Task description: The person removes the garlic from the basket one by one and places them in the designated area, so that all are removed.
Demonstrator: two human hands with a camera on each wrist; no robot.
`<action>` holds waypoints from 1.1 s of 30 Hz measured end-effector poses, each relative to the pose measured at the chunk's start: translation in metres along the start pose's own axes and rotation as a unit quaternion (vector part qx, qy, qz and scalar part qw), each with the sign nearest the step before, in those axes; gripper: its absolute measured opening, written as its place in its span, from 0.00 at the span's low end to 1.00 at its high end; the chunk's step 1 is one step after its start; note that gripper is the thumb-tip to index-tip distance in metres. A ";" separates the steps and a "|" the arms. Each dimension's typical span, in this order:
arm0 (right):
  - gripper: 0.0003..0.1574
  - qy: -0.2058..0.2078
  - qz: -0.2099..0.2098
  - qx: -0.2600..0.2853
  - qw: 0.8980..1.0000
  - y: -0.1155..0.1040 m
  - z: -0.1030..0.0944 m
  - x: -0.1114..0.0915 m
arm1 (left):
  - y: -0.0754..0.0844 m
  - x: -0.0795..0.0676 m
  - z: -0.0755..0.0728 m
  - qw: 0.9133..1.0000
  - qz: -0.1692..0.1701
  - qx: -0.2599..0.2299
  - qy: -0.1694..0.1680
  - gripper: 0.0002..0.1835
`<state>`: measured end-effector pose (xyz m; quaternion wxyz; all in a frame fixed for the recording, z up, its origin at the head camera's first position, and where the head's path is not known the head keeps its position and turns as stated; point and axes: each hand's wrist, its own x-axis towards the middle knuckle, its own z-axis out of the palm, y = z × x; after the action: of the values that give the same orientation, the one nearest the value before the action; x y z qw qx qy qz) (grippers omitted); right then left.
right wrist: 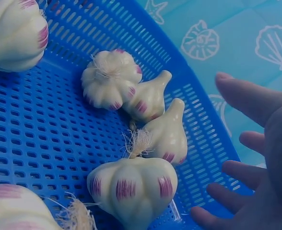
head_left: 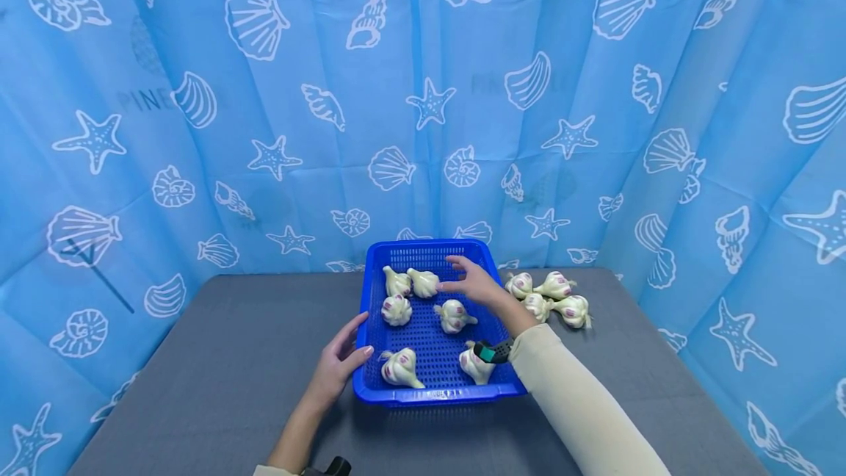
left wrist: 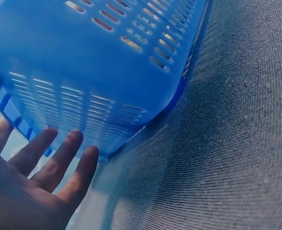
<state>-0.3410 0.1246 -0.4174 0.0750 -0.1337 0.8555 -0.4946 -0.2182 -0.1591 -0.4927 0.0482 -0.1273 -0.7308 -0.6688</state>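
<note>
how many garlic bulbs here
10 garlic bulbs: blue basket holds two at back, two midway, two in front; four cluster on the table to its right. The right arm may hide more.

You can read "PINE" in faint dark capitals on the left part of the curtain (head_left: 277, 123); any letters after those four fade too much for you to make out. Right of the middle, the curtain carries a second, paler line of capitals that seems to begin with "P", but you cannot read the rest. On the basket's (head_left: 360, 388) front rim you see small light characters, too small to read surely.
</note>
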 end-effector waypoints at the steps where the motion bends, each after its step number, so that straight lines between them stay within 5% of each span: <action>1: 0.46 -0.006 0.005 0.001 1.000 0.000 0.001 0.000 | 0.000 0.000 0.000 1.000 -0.002 0.002 0.001 0.30; 10: 0.50 -0.065 0.058 -0.038 0.995 0.008 0.006 0.000 | -0.004 0.002 0.000 1.000 -0.012 0.007 0.007 0.30; 20: 0.49 -0.131 0.062 -0.108 0.983 0.006 0.007 -0.003 | 0.000 0.000 0.000 1.000 -0.007 0.001 -0.001 0.30; 33: 0.39 -0.157 0.051 -0.210 0.964 0.002 0.009 -0.004 | 0.000 0.002 0.001 1.000 -0.020 0.005 0.005 0.30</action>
<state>-0.3353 0.1194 -0.4238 0.2036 -0.1783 0.9233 -0.2727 -0.2196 -0.1577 -0.4923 0.0391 -0.1094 -0.7361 -0.6669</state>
